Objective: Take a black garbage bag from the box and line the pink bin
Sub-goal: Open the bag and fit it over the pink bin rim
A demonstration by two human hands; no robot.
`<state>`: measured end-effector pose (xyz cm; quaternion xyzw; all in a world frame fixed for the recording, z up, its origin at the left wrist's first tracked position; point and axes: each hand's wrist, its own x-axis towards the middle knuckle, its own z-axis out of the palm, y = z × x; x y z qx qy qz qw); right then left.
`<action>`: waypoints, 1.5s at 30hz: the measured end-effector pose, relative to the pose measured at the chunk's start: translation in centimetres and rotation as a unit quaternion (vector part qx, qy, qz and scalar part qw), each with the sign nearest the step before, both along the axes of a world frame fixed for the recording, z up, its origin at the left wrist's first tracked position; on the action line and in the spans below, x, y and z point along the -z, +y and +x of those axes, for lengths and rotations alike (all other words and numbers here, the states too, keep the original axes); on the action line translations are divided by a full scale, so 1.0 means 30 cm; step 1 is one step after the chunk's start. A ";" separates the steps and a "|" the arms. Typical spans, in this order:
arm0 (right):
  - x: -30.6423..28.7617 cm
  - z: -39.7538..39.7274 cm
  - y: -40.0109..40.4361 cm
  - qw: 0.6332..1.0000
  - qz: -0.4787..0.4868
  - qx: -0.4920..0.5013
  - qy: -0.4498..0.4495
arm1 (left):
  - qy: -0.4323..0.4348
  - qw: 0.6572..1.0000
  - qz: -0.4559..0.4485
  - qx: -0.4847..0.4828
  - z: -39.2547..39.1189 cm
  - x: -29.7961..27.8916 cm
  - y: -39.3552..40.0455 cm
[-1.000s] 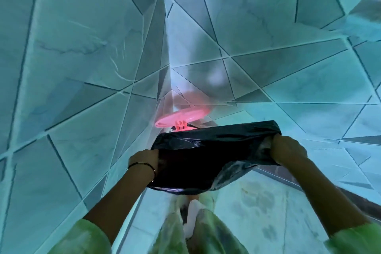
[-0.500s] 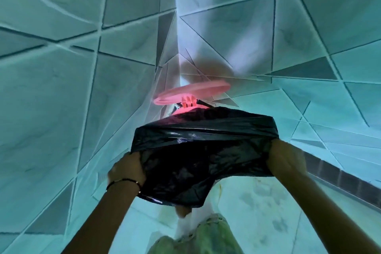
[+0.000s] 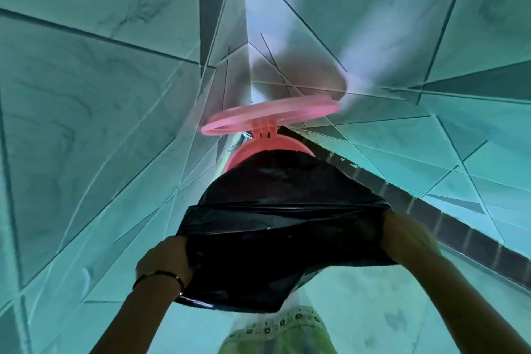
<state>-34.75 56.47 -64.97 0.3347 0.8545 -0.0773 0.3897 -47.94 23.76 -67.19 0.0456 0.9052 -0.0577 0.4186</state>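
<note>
A black garbage bag is stretched between my two hands at the middle of the view. My left hand, with a thin dark bracelet at the wrist, grips its left edge. The right edge is in the grip of my right hand. Just beyond the bag stands the pink bin, only its far rim showing above the plastic. Its round pink lid is tipped up and open behind it. The bag's far side lies over the bin's near rim. The box is out of view.
The bin sits in a corner between tiled walls with dark diagonal lines. A dark tiled strip runs along the foot of the right wall. Pale floor and my light green clothing are below the bag.
The bin and lid have grown larger and nearer in view. Both hands carried the stretched bag forward, and its far side now covers the bin's near rim.
</note>
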 end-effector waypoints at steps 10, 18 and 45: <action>0.171 -0.149 0.055 0.998 -0.012 -0.010 0.054 | 0.033 0.999 -0.014 -0.037 -0.122 0.130 0.115; 0.338 -0.157 0.048 0.998 -0.019 -0.051 -0.002 | -0.027 0.999 -0.037 -0.013 -0.089 0.312 0.100; 0.574 -0.256 0.152 0.983 -0.070 -0.093 0.143 | 0.051 0.966 0.120 -0.225 -0.125 0.553 0.126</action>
